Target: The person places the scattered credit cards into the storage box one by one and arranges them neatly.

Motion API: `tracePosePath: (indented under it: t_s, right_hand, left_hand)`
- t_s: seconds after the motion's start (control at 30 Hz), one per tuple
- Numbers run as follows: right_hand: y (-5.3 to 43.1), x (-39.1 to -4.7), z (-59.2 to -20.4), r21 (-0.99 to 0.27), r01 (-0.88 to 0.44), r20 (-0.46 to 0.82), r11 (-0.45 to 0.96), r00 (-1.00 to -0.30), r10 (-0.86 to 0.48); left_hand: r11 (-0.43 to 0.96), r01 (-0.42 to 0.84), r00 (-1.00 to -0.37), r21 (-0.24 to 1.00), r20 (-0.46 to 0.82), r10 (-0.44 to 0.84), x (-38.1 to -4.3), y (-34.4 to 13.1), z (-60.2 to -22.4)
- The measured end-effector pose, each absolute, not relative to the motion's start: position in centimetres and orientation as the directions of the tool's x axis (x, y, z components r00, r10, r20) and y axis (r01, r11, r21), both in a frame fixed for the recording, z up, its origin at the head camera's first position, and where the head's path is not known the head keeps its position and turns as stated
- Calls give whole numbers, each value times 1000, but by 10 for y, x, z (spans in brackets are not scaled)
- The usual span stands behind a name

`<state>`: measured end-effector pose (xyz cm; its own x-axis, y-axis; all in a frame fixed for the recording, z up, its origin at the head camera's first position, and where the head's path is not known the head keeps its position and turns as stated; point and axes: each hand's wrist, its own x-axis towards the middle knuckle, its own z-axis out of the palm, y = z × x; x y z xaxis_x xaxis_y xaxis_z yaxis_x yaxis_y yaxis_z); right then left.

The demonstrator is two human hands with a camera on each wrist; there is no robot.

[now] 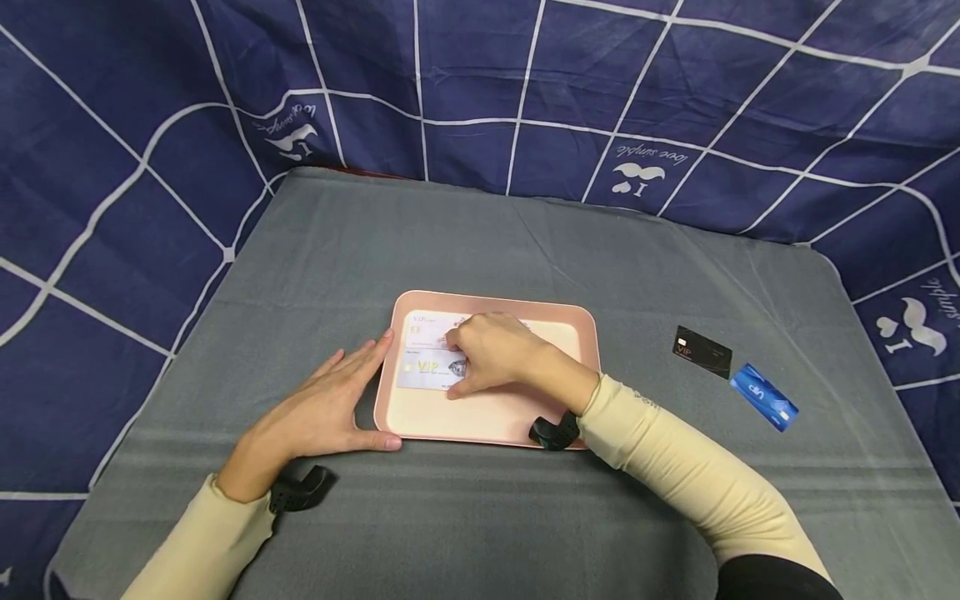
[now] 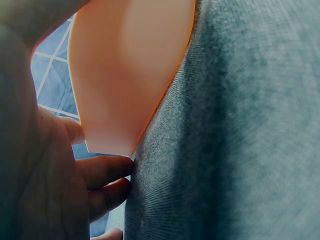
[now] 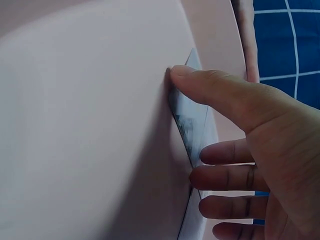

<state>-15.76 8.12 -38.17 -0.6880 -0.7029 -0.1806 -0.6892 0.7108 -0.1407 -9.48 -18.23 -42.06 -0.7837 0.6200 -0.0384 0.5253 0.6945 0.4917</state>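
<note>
A pink tray [image 1: 450, 423] lies on the grey cloth, and two pale VIP cards rest at its left side. The upper white card [image 1: 429, 320] is partly covered by my right hand [image 1: 498, 348]. Below it is the silver-white VIP card [image 1: 423, 369], with gold lettering. My right hand pinches this lower card across its width, thumb [image 3: 210, 87] at the near edge and fingertips at the edge facing the upper card. My left hand [image 1: 326, 404] lies alongside the tray's left end with fingers extended, an index fingertip at the rim and the thumb by the near corner.
A black card [image 1: 702, 352] and a blue VIP card [image 1: 764, 397] lie on the grey cloth [image 1: 570, 517] to the right of the tray. Dark blue cloth [image 1: 480, 92] with white lines hangs behind the table and at its sides.
</note>
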Motion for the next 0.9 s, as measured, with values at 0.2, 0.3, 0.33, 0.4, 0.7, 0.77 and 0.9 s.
tracePosePath:
  t_s: [0.2, 0.3, 0.33, 0.4, 0.7, 0.77, 0.9]
  right_hand:
    - [82, -157, -382, -142, -690, -176, 710, -689, -704]
    - [82, -157, -382, -150, -688, -172, 710, -689, -704]
    - [82, -157, -382, -153, -687, -173, 710, -689, -704]
    - [83, -156, -380, -158, -689, -180, 707, -684, -707]
    - [86, -147, -366, -211, -713, -134, 669, -657, -742]
    - [91, -144, -362, -245, -712, -100, 658, -657, -747]
    - [104, -136, -352, -335, -674, -66, 658, -680, -730]
  left_hand:
    - [694, 524, -786, 494, -33, 617, -94, -182, -421]
    - [691, 525, -788, 497, -23, 615, -94, -182, -421]
    - [690, 526, -787, 497, -22, 616, -94, -182, -421]
    - [691, 527, -787, 495, -23, 617, -94, -182, -421]
    - [691, 534, -783, 487, -25, 622, -93, -182, -421]
    - [689, 539, -781, 484, -19, 624, -92, -182, -421]
    - [689, 544, -781, 480, -12, 625, -92, -183, -420]
